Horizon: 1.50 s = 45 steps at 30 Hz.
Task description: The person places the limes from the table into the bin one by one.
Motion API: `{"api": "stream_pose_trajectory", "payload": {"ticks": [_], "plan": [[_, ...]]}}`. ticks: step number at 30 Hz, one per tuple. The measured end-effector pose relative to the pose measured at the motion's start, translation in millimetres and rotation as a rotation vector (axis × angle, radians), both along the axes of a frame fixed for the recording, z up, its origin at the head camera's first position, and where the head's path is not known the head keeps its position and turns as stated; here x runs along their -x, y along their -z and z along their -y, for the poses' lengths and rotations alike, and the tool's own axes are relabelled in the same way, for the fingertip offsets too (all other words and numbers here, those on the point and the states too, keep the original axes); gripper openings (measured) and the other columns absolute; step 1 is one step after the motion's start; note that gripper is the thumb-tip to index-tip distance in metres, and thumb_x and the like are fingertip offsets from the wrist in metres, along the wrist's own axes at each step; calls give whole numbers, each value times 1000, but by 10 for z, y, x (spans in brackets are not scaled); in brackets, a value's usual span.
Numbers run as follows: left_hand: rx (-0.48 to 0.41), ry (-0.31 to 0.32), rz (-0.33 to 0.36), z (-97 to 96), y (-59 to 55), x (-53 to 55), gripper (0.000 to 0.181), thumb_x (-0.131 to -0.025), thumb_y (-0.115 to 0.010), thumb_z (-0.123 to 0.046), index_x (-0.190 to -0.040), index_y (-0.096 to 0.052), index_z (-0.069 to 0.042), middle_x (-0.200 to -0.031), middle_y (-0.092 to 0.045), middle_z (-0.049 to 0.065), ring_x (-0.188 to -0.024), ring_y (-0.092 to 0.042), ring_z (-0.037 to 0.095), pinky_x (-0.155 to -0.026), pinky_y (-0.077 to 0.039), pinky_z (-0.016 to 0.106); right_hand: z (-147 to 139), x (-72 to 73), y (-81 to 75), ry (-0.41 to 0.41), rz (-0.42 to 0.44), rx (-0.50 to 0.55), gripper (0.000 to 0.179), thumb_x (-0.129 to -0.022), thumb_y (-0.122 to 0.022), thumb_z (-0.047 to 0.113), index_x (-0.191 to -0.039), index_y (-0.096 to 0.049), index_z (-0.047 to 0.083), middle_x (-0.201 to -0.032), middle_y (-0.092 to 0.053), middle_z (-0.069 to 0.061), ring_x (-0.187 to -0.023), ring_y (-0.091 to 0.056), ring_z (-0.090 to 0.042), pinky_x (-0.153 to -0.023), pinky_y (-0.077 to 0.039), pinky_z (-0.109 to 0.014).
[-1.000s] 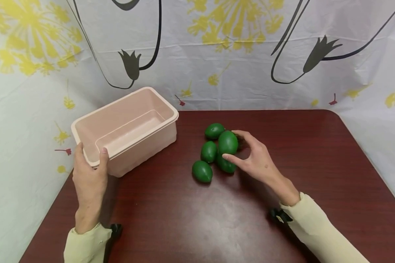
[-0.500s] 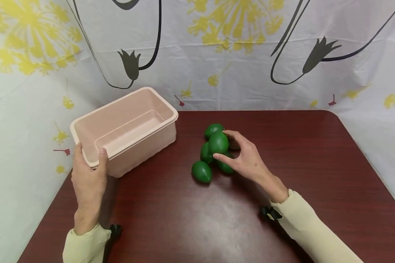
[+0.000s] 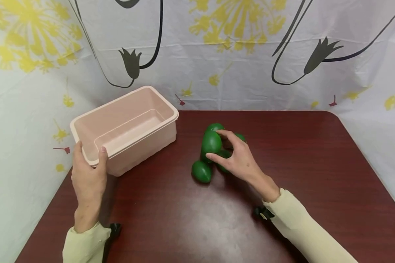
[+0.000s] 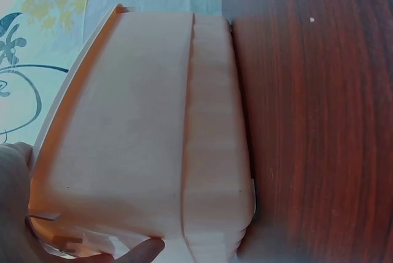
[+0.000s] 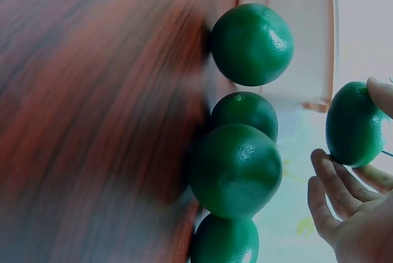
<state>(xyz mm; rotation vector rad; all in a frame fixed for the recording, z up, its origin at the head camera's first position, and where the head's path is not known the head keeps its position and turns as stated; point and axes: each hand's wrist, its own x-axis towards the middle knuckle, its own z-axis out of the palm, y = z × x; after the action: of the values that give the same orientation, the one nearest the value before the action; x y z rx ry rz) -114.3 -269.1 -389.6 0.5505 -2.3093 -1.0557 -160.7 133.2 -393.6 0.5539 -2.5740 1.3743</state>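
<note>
R hand (image 3: 239, 157): part open, thumb and fingertips curved round 1 green fruit (image 3: 212, 141), held clear of tabletop (image 3: 184, 223), R of pink bin (image 3: 141, 143). L hand (image 3: 89, 180): thumb and fingers spread, gripping bin's near-L corner at rim. Loose green fruits (image 3: 202, 172): grp. on tabletop, R of bin, nr. held item. Tabletop: dk. red wood-grain, extends R of bin. Printed cloth (image 3: 250, 86): behind bin.

The head view looks forward and down over the table (image 3: 197, 219); both wrist views, close and sideways, share its box (image 3: 145, 146).
</note>
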Motion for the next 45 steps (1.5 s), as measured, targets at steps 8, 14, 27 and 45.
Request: {"api": "stream_pose_trajectory", "payload": {"ticks": [8,14,27,45], "plan": [[1,-8,-14,-5,17,11,75,-96,-59,-52,-162,-37,-23,-163,-47,8,-143,-50,42,-115,-35,64,69,17,-19,13,8,27,74,-82,-89,35,-146,-55,17,-127,-68,-3,-95,-71,-20,-87,-59,-52],[-3,-13,-21,-4,27,24,75,-96,-58,-51,-162,-37,-23,-164,-46,6,-144,-49,42,-116,-35,63,170,37,-35,3,32,67,73,-83,-88,37,-145,-56,19,-128,-68,-1,-95,-70,-18,-88,-58,-53],[-2,-15,-34,-20,28,28,74,-96,-59,-50,-162,-38,-24,-164,-46,5,-144,-49,41,-116,-35,62,277,52,-95,2,38,70,70,-84,-87,38,-144,-56,22,-130,-67,2,-101,-69,-19,-93,-57,-47],[0,-20,-43,-28,33,17,76,-96,-58,-51,-163,-36,-21,-165,-44,8,-147,-46,41,-119,-34,62,420,85,-107,-1,44,83,74,-83,-87,38,-148,-55,23,-131,-67,1,-107,-70,-24,-97,-56,-42]]}}
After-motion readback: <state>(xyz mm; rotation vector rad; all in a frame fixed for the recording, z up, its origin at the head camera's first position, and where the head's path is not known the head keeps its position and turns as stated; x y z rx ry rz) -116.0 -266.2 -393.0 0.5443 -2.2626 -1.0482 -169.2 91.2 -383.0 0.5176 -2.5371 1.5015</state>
